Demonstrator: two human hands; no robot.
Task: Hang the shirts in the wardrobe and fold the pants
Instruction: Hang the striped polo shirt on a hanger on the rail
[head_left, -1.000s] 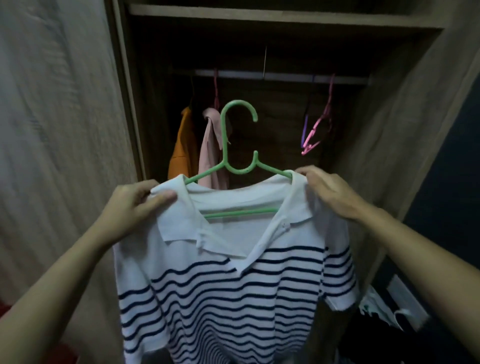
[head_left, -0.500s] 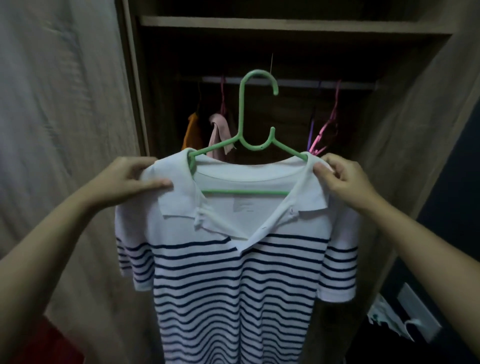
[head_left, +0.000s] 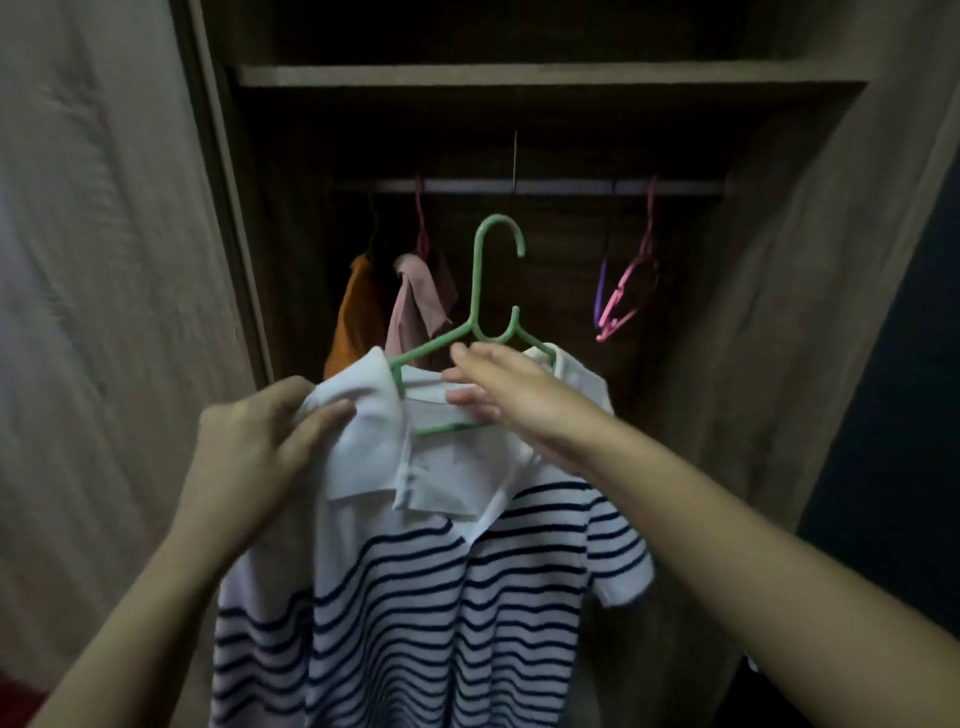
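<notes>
**Striped shirt held up before the open wardrobe**

Striped shirt (head_left: 415, 597), white knit with dark bands and a soft collar, hangs on a green hanger (head_left: 480, 312) of smooth plastic, just below and in front of the rail (head_left: 545, 186). Along the rail, an orange garment (head_left: 353, 322) and a pink one (head_left: 415, 306) crowd the left end, pink and purple empty hangers (head_left: 626, 296) dangle toward the right, and a bare stretch lies between them, behind the green hook. A wooden shelf (head_left: 519, 75) caps the space above the rail. Left hand (head_left: 249, 452) pinches the shirt's left shoulder closed. Right hand (head_left: 504, 395) reaches across the collar, fingers spread loosely at the hanger's neck; whether it grips is unclear.
</notes>
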